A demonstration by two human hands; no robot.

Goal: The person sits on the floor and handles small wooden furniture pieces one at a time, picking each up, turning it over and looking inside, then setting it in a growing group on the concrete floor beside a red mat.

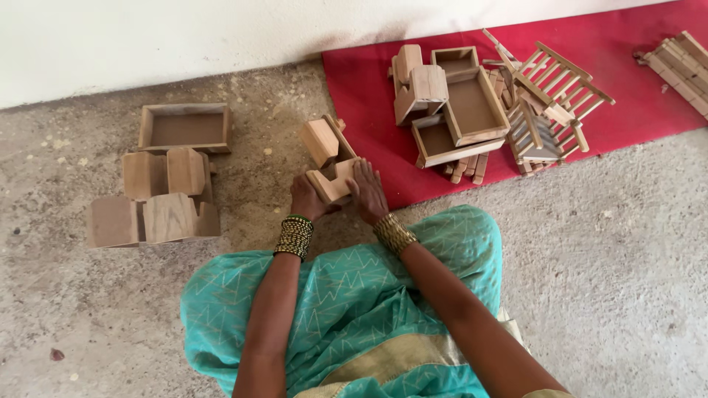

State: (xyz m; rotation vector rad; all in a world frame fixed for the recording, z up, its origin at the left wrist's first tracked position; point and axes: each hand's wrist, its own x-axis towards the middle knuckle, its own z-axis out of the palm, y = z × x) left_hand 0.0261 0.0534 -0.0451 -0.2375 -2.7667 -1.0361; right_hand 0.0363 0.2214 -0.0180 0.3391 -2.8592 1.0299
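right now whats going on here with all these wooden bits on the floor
A person sitting on the concrete floor holds a small wooden piece with both hands, the left hand under its near end and the right hand against its side. More wooden box-like pieces sit to the left, and trays and slatted frames lie piled on a red mat.

Wooden piece (330, 155) in both hands, centre floor; blocks (158, 197) left; trays (461, 110) on mat (627, 81) right.

Left hand (307, 199) and right hand (367, 190) grip small wooden box piece (330, 153) on concrete floor (627, 280), beside red mat (369, 81).
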